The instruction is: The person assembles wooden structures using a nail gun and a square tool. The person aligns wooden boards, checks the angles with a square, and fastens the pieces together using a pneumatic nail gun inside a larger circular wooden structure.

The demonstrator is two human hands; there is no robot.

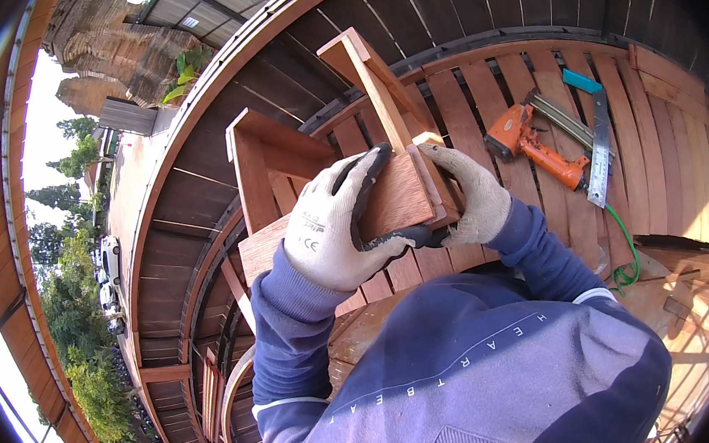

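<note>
In front of my chest is a reddish-brown wooden frame [399, 194], made of boards joined at right angles, with two arms reaching away from me. My left hand [331, 222], in a white and black work glove, grips its front board, thumb on the near side and fingers over the top. My right hand [477, 195], gloved the same way, closes round the corner at the board's right end, where a thin strip of wood [428, 173] stands against the joint. Some fingertips of both hands are hidden behind the wood.
An orange nail gun [540, 148] lies on the slatted wooden surface [518, 72] to the right. Beside it is a try square [598, 145] with a teal handle and metal blade. A green hose [627, 250] trails toward me. A curved dark plank wall [275, 85] bounds the far side.
</note>
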